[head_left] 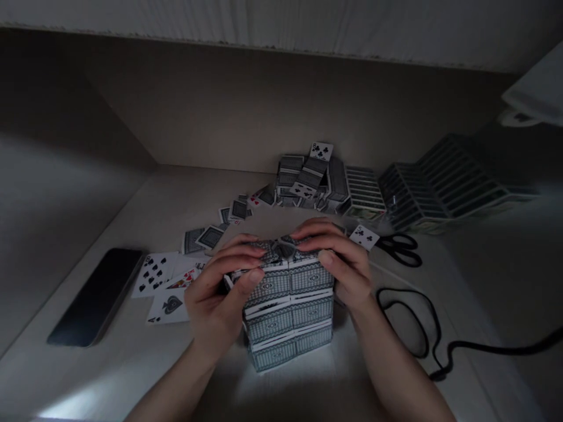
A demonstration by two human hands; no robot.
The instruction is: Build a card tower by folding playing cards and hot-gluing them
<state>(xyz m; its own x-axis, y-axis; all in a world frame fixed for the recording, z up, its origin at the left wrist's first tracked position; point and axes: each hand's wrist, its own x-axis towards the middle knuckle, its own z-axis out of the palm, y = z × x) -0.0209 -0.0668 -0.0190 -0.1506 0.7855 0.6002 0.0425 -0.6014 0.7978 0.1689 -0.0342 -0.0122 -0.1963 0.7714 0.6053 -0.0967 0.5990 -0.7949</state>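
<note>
A block built of folded playing cards [269,321] stands in front of me, with patterned card backs facing me in three stacked layers. My left hand [224,287] grips its upper left corner, thumb on the near face and fingers over the top. On the opposite corner, my right hand [341,261] holds the top edge the same way. Between my fingertips the top shows a small dark gap. The block's far side is hidden behind it and my hands.
Left of me lie a black smartphone [94,296] and large face-up cards [168,306]. Smaller cards [211,236] and a pile of folded cards [290,171] sit farther back. Black-handled scissors [402,249], a black cable [484,348] and stacked card structures [457,179] are on the right.
</note>
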